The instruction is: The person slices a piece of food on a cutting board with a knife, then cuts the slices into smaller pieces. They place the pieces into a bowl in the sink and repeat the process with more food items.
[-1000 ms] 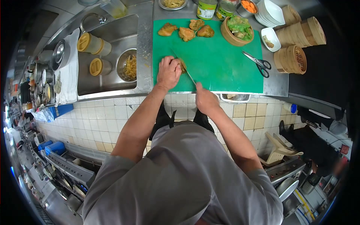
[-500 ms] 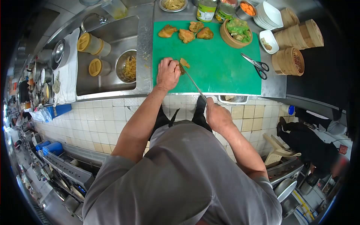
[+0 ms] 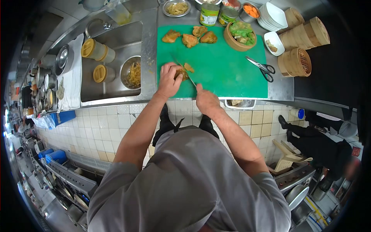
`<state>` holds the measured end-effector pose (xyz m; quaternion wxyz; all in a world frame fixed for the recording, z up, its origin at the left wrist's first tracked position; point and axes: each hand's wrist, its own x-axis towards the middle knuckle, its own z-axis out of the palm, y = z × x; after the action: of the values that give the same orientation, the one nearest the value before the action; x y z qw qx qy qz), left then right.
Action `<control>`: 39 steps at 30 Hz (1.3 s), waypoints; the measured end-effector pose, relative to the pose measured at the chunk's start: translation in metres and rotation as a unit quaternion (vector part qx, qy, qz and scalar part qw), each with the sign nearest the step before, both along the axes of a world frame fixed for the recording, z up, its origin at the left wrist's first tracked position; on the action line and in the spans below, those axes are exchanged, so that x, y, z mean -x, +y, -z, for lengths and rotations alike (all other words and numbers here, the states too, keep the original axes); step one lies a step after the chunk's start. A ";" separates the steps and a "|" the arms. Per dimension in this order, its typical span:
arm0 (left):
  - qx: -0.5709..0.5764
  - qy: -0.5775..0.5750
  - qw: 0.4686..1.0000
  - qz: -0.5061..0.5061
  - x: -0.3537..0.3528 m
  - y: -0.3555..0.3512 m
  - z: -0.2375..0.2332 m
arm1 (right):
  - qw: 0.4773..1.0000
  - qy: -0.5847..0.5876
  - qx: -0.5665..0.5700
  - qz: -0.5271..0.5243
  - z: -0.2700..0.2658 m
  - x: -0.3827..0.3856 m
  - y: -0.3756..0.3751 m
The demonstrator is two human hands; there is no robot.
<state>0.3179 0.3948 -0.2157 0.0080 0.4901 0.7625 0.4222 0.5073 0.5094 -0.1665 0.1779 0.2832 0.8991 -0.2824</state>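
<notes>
On the green cutting board (image 3: 228, 83), my left hand (image 3: 169, 82) presses its curled fingers on a brownish-yellow piece of food (image 3: 182, 73), whose kind I cannot make out. My right hand (image 3: 208, 102) is closed round the handle of a knife (image 3: 192, 81) at the board's front edge. Its blade slants up and left against the held piece, partly hidden there; the tip shows beyond it. A cut slice (image 3: 189, 67) lies just right of the piece. Several similar brown pieces (image 3: 190, 40) lie along the back of the board.
A bamboo steamer (image 3: 235, 45) with green leaves stands at the board's back right, near black-handled scissors (image 3: 262, 68). Opened cans (image 3: 209, 15), white plates (image 3: 273, 17) and more steamers (image 3: 294, 62) stand behind and right. The sink (image 3: 112, 91) is left. A person (image 3: 317, 143) is behind on the right.
My right hand has moved left and upward, pushing the knife forward so its blade reaches past the piece. My left hand stays on the piece, which now shows more. The whole view has shifted slightly.
</notes>
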 end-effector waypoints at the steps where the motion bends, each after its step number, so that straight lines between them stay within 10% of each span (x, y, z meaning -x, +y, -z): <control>1: 0.000 0.002 1.000 0.002 0.000 0.001 -0.007 | 1.000 0.002 0.000 0.002 0.000 0.000 0.001; 15: 0.223 0.047 0.973 0.042 0.001 0.016 -0.034 | 1.000 0.003 -0.012 0.007 -0.021 -0.028 -0.004; 31: 0.241 0.044 0.969 0.034 0.000 0.019 -0.032 | 1.000 -0.001 -0.006 0.013 -0.090 -0.109 0.020; 39: 0.046 -0.005 0.999 -0.004 -0.001 -0.009 -0.007 | 0.997 0.063 -0.001 0.044 -0.091 -0.109 0.015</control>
<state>0.3194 0.3859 -0.2083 0.0324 0.4842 0.7833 0.3885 0.6164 0.5246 -0.0753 0.1079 0.3042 0.8956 -0.3060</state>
